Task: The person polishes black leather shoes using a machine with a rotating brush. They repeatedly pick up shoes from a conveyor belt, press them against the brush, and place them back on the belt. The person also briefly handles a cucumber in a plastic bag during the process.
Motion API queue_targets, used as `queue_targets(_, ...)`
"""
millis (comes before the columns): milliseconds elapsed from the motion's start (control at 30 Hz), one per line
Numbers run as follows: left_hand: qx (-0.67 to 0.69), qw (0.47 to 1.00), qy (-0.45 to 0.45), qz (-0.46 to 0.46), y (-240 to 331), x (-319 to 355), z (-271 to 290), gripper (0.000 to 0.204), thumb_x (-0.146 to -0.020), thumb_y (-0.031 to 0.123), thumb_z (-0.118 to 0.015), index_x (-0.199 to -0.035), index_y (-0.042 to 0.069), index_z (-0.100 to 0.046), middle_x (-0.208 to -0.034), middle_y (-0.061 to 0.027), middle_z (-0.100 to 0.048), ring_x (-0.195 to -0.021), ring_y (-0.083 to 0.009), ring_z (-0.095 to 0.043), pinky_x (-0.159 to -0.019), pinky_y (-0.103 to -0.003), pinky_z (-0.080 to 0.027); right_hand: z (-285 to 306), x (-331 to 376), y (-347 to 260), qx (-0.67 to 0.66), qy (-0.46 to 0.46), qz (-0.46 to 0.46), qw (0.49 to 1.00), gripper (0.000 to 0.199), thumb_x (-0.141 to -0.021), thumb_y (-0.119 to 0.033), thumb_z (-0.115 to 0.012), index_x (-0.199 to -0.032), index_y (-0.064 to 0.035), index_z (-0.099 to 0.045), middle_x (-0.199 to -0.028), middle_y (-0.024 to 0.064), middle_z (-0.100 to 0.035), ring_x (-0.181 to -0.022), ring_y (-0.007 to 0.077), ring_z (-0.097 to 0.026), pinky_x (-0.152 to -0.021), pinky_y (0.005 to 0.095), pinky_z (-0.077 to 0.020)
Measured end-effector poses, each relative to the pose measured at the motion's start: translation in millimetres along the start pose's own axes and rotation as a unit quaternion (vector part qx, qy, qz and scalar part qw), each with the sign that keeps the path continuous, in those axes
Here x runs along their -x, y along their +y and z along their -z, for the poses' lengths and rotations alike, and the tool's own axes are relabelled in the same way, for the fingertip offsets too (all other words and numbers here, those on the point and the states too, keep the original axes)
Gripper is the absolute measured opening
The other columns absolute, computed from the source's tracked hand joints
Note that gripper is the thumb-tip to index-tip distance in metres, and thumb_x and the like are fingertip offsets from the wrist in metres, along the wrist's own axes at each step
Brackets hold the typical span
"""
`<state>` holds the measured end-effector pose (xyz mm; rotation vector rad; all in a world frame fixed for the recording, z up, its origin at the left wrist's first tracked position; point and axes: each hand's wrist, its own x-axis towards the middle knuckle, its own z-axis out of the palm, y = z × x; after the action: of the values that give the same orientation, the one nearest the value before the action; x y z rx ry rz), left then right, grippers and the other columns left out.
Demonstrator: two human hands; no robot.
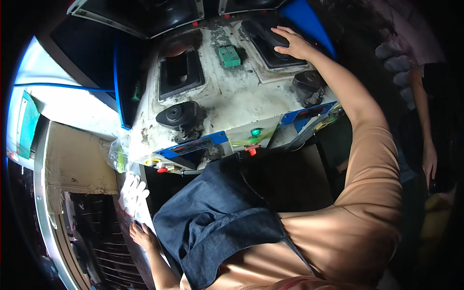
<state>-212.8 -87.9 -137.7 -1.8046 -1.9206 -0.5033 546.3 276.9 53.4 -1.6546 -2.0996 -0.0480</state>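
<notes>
My right hand [293, 44] reaches out to the far right of a white machine top [232, 101]. Its fingers are spread over a black, shoe-sole-shaped piece [270, 41] in the right-hand recess, and it grips nothing that I can see. At the lower left, my left hand [142, 235] rests with fingers extended on a narrow white ledge. Just beyond those fingertips lies a white glove [133, 195]. The left-hand recess [181, 73] has a black frame with a dark opening. Between the two recesses sits a green block [229, 56].
Two black clamp-like fixtures [179, 116] stand along the machine's front edge. Below are a green button [255, 132] and a red button [252, 150]. Raised lids [145, 17] hang at the back. A cardboard box [79, 159] stands left. Another person's arm [421, 106] shows at right.
</notes>
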Motion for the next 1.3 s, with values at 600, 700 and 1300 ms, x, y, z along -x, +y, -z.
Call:
queue_targets(600, -0.018, 0.998, -0.025, 0.053, -10.0, 6.8, -9.3, 0.037, -0.098, 0.031, -0.053, -0.115, -0.001, -0.060, -0.109, -0.0281, -0.062, -0.102, -0.0442, -0.058, -0.090, -0.055, -0.048, 7.1, -15.5, -3.4, 0.033, -0.058, -0.014, 0.998, 0.085, -0.078, -0.032, -0.076, -0.152, -0.0224, -0.037, -0.155, 0.0134, -0.032, -0.138, 0.0342, -0.042, -0.113, 0.0421, -0.0382)
queue_targets(700, -0.032, 0.994, -0.066, 0.077, 2.1, -0.8, -3.4, 0.035, -0.097, 0.029, -0.055, -0.115, 0.000, -0.061, -0.109, -0.0288, -0.061, -0.102, -0.0445, -0.058, -0.090, -0.054, -0.048, 13.9, -26.2, -17.5, 0.076, -0.109, -0.111, 0.985, 0.086, -0.075, -0.034, -0.077, -0.151, -0.0204, -0.039, -0.156, 0.0176, -0.031, -0.140, 0.0351, -0.038, -0.115, 0.0407, -0.0360)
queue_targets(1300, -0.010, 0.997, -0.050, 0.053, -1.6, 0.1, -2.5, 0.038, -0.095, 0.028, -0.058, -0.119, -0.001, -0.060, -0.115, -0.0301, -0.060, -0.106, -0.0459, -0.057, -0.092, -0.056, -0.047, -12.7, -16.9, 7.7, -0.001, 0.057, -0.101, 0.993, 0.068, -0.083, -0.036, -0.074, -0.145, -0.0247, -0.050, -0.147, 0.0169, -0.042, -0.137, 0.0337, -0.042, -0.113, 0.0386, -0.0357)
